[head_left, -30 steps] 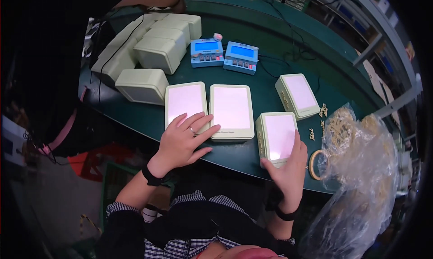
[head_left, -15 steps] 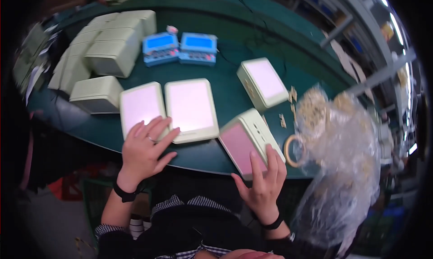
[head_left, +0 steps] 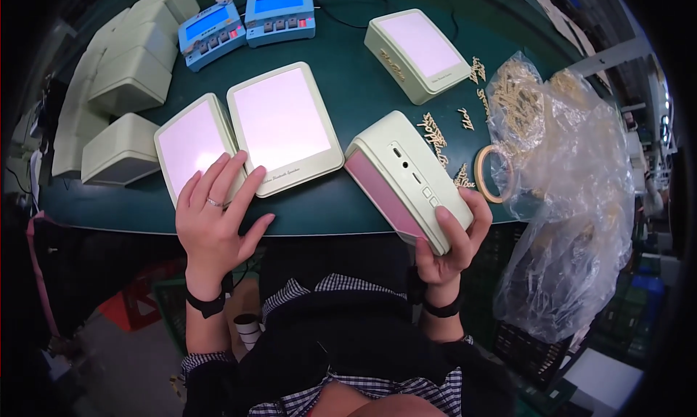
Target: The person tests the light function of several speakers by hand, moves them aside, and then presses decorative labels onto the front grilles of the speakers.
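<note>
My right hand [head_left: 451, 246] grips the near end of a cream box-shaped speaker [head_left: 385, 144]. Its narrow side with ports and buttons is turned up, and a pinkish panel faces left. My left hand [head_left: 216, 224] lies with fingers spread over the lower part of another cream speaker [head_left: 190, 137], holding nothing. Those fingers also reach the lower left edge of a third speaker [head_left: 279, 123], which lies close beside it with its pale panel up.
Farther back right sits another speaker [head_left: 421, 54] with a wooden script piece on its side. Loose wooden script pieces [head_left: 435, 137], a tape roll [head_left: 494, 173] and a clear plastic bag [head_left: 566, 177] are at right. Stacked cream boxes [head_left: 131, 68] and two blue devices [head_left: 279, 17] stand at left and back.
My right hand has closed around the speaker's near end, and its side with ports has turned further upward. My left hand stays on the left speaker. The whole view has shifted.
</note>
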`<state>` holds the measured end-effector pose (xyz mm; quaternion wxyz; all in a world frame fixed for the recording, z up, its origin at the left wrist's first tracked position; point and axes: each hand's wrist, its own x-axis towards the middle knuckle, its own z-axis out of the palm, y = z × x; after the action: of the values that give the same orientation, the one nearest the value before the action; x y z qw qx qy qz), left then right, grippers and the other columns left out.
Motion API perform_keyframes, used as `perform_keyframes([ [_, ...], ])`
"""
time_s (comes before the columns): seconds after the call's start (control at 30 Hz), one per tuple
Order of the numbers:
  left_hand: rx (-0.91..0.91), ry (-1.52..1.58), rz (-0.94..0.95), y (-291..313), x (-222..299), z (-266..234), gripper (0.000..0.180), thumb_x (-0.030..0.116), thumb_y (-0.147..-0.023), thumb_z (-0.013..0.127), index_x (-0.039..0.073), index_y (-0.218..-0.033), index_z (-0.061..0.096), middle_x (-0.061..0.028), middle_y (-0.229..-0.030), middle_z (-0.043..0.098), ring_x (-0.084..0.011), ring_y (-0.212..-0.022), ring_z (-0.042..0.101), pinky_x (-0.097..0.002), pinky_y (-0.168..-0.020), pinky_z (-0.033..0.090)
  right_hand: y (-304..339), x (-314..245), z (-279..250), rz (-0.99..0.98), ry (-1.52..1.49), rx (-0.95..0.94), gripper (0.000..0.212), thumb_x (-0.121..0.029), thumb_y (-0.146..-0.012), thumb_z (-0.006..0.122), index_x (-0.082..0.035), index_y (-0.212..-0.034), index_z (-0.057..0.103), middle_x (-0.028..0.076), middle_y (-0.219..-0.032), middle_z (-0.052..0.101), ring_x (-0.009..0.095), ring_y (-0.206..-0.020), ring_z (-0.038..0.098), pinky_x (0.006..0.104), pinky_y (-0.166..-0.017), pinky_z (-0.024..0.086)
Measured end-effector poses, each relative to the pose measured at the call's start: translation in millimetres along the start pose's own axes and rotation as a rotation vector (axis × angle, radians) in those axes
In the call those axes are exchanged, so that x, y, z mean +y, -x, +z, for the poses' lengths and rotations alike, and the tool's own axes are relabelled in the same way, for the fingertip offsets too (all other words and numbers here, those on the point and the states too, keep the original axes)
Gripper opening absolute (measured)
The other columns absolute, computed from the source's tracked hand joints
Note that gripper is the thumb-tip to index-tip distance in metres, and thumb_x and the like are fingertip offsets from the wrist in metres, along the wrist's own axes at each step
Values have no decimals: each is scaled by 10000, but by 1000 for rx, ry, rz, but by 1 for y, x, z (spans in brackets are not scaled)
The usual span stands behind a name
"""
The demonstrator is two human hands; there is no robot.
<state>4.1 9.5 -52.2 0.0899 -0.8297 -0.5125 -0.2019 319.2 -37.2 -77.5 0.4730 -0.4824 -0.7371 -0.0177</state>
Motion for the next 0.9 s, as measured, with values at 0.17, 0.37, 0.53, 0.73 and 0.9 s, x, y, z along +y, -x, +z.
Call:
perform_keyframes([
  [0.17, 13, 1, -8, 4, 0, -1, 523, 357, -736, 752, 204, -1231, 680, -54, -1341, 600, -272, -1216, 571, -438, -999, 435, 8, -5, 8, 26, -6, 97, 439, -285, -847, 672, -81, -1226, 586, 290, -1316, 445, 402, -1165, 507, 489, -957, 448],
  [0.37, 4, 2, 19, 1, -4, 4, 541, 370, -739, 753, 182, -1240, 671, -67, -1344, 597, -288, -1220, 571, -437, -995, 434, 9, -10, 10, 22, 7, 92, 429, -280, -832, 678, -75, -1202, 603, 292, -1317, 434, 387, -1139, 509, 466, -932, 450],
  [0.53, 29, 28, 68, 3, -3, 4, 583, 356, -747, 755, 132, -1273, 643, -92, -1360, 585, -316, -1237, 559, -437, -1005, 424, -1, -7, 5, 15, 26, 53, 448, -236, -768, 689, -63, -1179, 648, 275, -1308, 420, 361, -1099, 513, 419, -899, 455],
  [0.73, 35, 22, 63, 1, -2, 7, 610, 305, -754, 759, 96, -1308, 611, -108, -1390, 566, -333, -1263, 540, -430, -1019, 410, -7, -9, 4, 34, -66, 22, 473, -164, -688, 673, -67, -1150, 694, 250, -1280, 409, 324, -1047, 516, 389, -871, 469],
  [0.9, 35, 18, 85, -3, 0, 8, 617, 309, -757, 759, 98, -1316, 605, -108, -1394, 564, -330, -1266, 538, -430, -1023, 409, -9, -10, -1, 44, -77, 18, 477, -144, -720, 684, -75, -1191, 653, 271, -1295, 421, 337, -1056, 534, 402, -867, 482],
])
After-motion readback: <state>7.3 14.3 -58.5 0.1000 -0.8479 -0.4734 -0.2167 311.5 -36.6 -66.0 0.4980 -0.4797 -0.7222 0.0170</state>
